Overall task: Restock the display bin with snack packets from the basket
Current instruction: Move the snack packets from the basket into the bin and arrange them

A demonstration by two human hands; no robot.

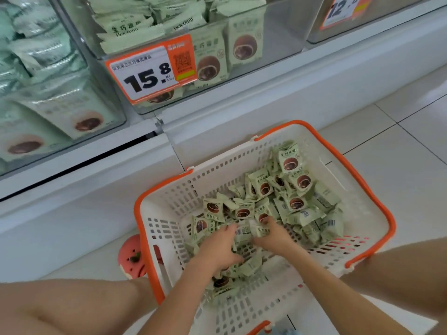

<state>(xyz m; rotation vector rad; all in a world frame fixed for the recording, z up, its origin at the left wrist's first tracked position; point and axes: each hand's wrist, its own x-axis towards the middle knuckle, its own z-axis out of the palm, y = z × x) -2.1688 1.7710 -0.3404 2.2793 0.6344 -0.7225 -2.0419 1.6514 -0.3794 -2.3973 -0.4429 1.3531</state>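
Both hands down in basket (358, 165) on floor, white with orange rim. Left hand (219, 247) and right hand (272, 235) close together, fingers curled around bunch of green snack packets (249, 232) gathered between them. More packets (294, 187) heaped loose toward far side of basket. Display bin (278, 44) above on shelf, clear-walled, holds same green packets behind price tag (145, 73) reading 15.8.

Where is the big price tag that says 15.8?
In the head view, the price tag is upper left of centre, clipped to the front of the clear display bin of green snack packets, above the white and orange basket.
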